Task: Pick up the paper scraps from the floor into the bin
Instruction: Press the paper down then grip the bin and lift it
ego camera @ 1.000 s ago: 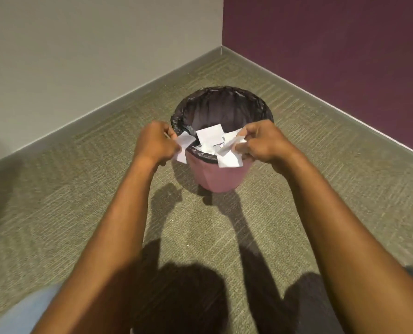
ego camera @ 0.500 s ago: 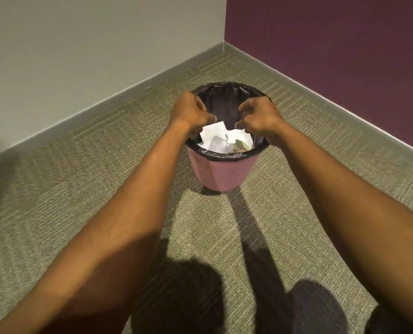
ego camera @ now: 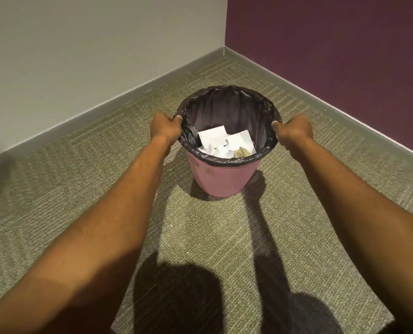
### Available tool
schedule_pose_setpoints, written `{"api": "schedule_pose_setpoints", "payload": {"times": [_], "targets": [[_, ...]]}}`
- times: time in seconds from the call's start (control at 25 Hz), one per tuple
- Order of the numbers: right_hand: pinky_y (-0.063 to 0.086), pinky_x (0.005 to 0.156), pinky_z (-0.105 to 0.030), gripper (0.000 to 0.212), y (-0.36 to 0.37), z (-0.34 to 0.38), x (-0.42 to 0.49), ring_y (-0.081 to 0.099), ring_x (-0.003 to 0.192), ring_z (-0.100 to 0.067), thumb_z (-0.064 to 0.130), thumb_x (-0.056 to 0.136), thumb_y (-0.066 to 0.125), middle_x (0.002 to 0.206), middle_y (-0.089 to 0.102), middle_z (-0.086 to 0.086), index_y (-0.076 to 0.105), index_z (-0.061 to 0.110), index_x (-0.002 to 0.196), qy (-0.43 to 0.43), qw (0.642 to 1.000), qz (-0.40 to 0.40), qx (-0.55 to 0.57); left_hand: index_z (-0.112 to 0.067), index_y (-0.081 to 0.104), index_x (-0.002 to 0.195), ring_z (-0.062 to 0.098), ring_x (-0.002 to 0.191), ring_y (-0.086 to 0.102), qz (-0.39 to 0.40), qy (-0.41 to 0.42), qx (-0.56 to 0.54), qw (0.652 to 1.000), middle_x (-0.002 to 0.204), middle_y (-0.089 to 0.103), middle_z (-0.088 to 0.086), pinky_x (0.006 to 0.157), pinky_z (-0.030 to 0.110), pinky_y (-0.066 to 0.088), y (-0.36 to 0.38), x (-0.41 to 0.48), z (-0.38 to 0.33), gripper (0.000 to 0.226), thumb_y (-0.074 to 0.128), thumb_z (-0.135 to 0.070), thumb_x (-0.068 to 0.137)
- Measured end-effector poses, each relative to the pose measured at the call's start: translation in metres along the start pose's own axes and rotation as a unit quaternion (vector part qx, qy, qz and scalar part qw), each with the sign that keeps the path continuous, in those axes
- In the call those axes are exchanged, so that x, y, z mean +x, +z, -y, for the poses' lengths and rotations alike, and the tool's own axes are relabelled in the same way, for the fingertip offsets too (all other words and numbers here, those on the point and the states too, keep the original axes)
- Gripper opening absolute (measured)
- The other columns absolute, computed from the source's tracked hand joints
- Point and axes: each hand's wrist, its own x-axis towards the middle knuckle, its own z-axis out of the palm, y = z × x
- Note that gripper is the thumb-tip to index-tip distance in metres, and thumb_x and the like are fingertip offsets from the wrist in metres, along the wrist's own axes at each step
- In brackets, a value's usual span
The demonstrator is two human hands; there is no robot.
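Carpeted corner: upright bin (ego camera: 224, 179) holds scraps (ego camera: 224, 141); both hands (ego camera: 165, 127) (ego camera: 294, 129) seemingly grip its rim.

— Where are the arms? 
— Both bare forearms reach straight forward and down, roughly parallel and well apart.

— And the hands? 
— The left hand (ego camera: 164, 127) is curled into a loose fist, thumb on top, knuckles turned outward. The right hand (ego camera: 294, 129) mirrors it at the same height, fingers folded under, thumb pointing inward. Each is closed in a pinch on the bin's rim (ego camera: 227, 162), on opposite sides.
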Motion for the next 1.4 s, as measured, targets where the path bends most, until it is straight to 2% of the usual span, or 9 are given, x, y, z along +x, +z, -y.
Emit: {"api": "schedule_pose_setpoints", "payload": {"times": [0.12, 0.24, 0.36, 0.52, 0.64, 0.8, 1.0, 1.2, 1.4], "targets": [[0.063, 0.063, -0.044, 0.018, 0.004, -0.002, 0.003, 0.069, 0.067, -0.029, 0.013, 0.095, 0.064, 0.085, 0.067, -0.015, 0.064, -0.004, 0.100, 0.020, 0.998, 0.033, 0.046, -0.016, 0.047, 0.057, 0.021, 0.061, 0.054, -0.001, -0.029, -0.081, 0.996, 0.063, 0.051, 0.005, 0.058, 0.038, 0.053, -0.001, 0.005, 0.002, 0.038, 0.061, -0.014, 0.093], [0.061, 0.048, -0.039, 0.012, 0.004, -0.001, 0.006, 0.067, 0.056, -0.027, 0.003, 0.094, 0.061, 0.091, 0.069, -0.021, 0.063, -0.007, 0.101, 0.022, 0.998, 0.043, 0.042, -0.016, 0.047, 0.061, 0.023, 0.074, 0.058, 0.000, -0.067, -0.103, 0.992, 0.078, 0.056, 0.009, 0.077, 0.049, 0.060, -0.001, 0.011, 0.001, 0.035, 0.062, -0.007, 0.091], [0.058, 0.039, -0.034, 0.015, 0.004, -0.003, 0.006, 0.069, 0.058, -0.027, 0.000, 0.094, 0.061, 0.094, 0.068, -0.020, 0.061, -0.003, 0.108, 0.023, 0.998, 0.038, 0.046, -0.011, 0.050, 0.072, 0.024, 0.082, 0.063, 0.002, -0.076, -0.096, 0.992, 0.085, 0.058, 0.009, 0.076, 0.047, 0.061, 0.000, 0.011, -0.002, 0.023, 0.059, -0.003, 0.092], [0.063, 0.064, -0.047, 0.013, -0.006, 0.001, -0.010, 0.073, 0.077, -0.030, 0.005, 0.092, 0.065, 0.096, 0.071, -0.018, 0.067, -0.001, 0.103, 0.017, 0.999, 0.032, 0.036, -0.009, 0.054, 0.090, 0.029, 0.097, 0.066, -0.020, -0.100, -0.088, 0.991, 0.093, 0.059, 0.010, 0.076, 0.050, 0.060, -0.014, -0.010, -0.009, 0.011, 0.061, -0.001, 0.090], [0.062, 0.068, -0.051, 0.017, -0.039, 0.022, -0.039, 0.074, 0.074, -0.032, 0.010, 0.092, 0.066, 0.088, 0.073, -0.018, 0.070, -0.006, 0.092, 0.019, 0.998, 0.044, 0.047, 0.001, 0.060, 0.105, 0.025, 0.087, 0.065, -0.016, -0.147, -0.085, 0.985, 0.092, 0.059, 0.012, 0.078, 0.052, 0.060, -0.047, -0.041, -0.033, 0.020, 0.065, -0.004, 0.086], [0.062, 0.069, -0.052, 0.020, -0.101, 0.074, -0.080, 0.074, 0.078, -0.037, 0.013, 0.093, 0.066, 0.088, 0.073, -0.019, 0.071, -0.005, 0.088, 0.032, 0.996, 0.063, 0.058, -0.001, 0.062, 0.095, 0.025, 0.080, 0.063, 0.004, -0.174, -0.084, 0.981, 0.091, 0.060, 0.014, 0.077, 0.054, 0.059, -0.108, -0.082, -0.097, 0.009, 0.065, -0.003, 0.087], [0.062, 0.066, -0.050, 0.020, -0.186, 0.139, -0.129, 0.074, 0.073, -0.036, 0.016, 0.094, 0.066, 0.085, 0.073, -0.020, 0.070, -0.001, 0.084, 0.051, 0.993, 0.084, 0.058, 0.004, 0.066, 0.099, 0.021, 0.070, 0.067, 0.027, -0.184, -0.072, 0.980, 0.095, 0.070, 0.015, 0.050, 0.031, 0.060, -0.184, -0.124, -0.183, 0.016, 0.067, -0.004, 0.086], [0.062, 0.064, -0.050, 0.025, -0.260, 0.190, -0.168, 0.073, 0.076, -0.039, 0.019, 0.094, 0.067, 0.087, 0.072, -0.024, 0.068, -0.004, 0.083, 0.073, 0.989, 0.099, 0.079, 0.005, 0.067, 0.096, 0.022, 0.073, 0.064, 0.031, -0.187, -0.063, 0.980, 0.092, 0.067, 0.014, 0.072, 0.047, 0.060, -0.243, -0.166, -0.261, 0.015, 0.068, -0.006, 0.087], [0.061, 0.067, -0.054, 0.032, -0.321, 0.231, -0.194, 0.072, 0.077, -0.044, 0.023, 0.093, 0.068, 0.084, 0.072, -0.028, 0.068, -0.007, 0.081, 0.071, 0.988, 0.101, 0.094, 0.008, 0.067, 0.095, 0.025, 0.074, 0.062, 0.021, -0.184, -0.057, 0.981, 0.091, 0.068, 0.017, 0.067, 0.040, 0.057, -0.281, -0.198, -0.315, 0.018, 0.067, -0.009, 0.088]]}}
